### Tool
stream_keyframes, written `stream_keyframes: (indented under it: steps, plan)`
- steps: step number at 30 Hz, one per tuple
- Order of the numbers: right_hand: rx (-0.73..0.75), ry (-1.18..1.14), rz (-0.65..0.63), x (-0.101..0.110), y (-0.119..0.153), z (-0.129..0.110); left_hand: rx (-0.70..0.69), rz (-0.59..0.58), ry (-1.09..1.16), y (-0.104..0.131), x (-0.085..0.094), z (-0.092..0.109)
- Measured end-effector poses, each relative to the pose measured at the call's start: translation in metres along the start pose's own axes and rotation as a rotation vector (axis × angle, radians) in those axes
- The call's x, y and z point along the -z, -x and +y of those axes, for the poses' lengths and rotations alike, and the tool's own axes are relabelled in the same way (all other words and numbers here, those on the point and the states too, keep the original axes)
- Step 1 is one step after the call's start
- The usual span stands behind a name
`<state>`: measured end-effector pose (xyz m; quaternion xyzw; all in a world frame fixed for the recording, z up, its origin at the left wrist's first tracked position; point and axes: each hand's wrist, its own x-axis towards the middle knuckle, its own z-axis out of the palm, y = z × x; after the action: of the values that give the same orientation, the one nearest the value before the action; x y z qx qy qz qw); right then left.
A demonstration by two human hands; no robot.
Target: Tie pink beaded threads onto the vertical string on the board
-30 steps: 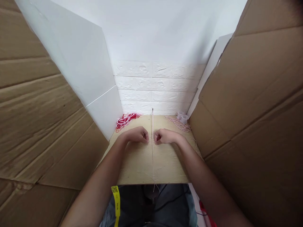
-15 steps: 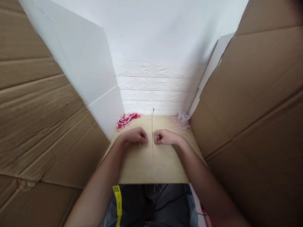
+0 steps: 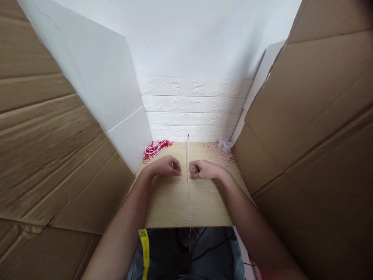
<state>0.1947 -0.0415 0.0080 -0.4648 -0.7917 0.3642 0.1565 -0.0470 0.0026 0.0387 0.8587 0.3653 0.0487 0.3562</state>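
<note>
A thin pale cord [image 3: 188,155] runs down the middle of the wooden board [image 3: 169,206], from a small dark pin [image 3: 188,135] at the back to loose ends over the front edge. Left of the cord, my left hand [image 3: 170,166] has its fingers curled, thumb and fingertips close together. My right hand [image 3: 200,170] is right beside the cord on the other side, thumb and fingertips slightly apart. Any fine thread at either hand's fingertips is too small to make out.
Red and white cords [image 3: 157,149] lie at the back left. Pale pink cords [image 3: 223,153] and small clear cups [image 3: 225,145] sit at the back right. Cardboard walls [image 3: 58,155] flank both sides; a yellow tape [image 3: 145,252] hangs at the front.
My left hand has moved slightly left, away from the cord. The fingertips of my right hand have parted a little while the hand stays beside the cord.
</note>
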Motion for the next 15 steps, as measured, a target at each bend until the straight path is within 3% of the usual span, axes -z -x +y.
stream_keyframes:
  steps: [6,12,15]
  plan:
    - [0.028,0.034,0.013,-0.002,-0.002,0.004,-0.029,-0.028,0.013,-0.008,-0.015,0.011]
    - [-0.01,-0.006,-0.034,0.001,0.0,0.009,0.035,-0.009,-0.019,-0.005,-0.011,0.006]
    - [0.031,-0.025,-0.018,0.0,0.0,0.007,0.005,0.061,-0.063,-0.006,-0.013,0.011]
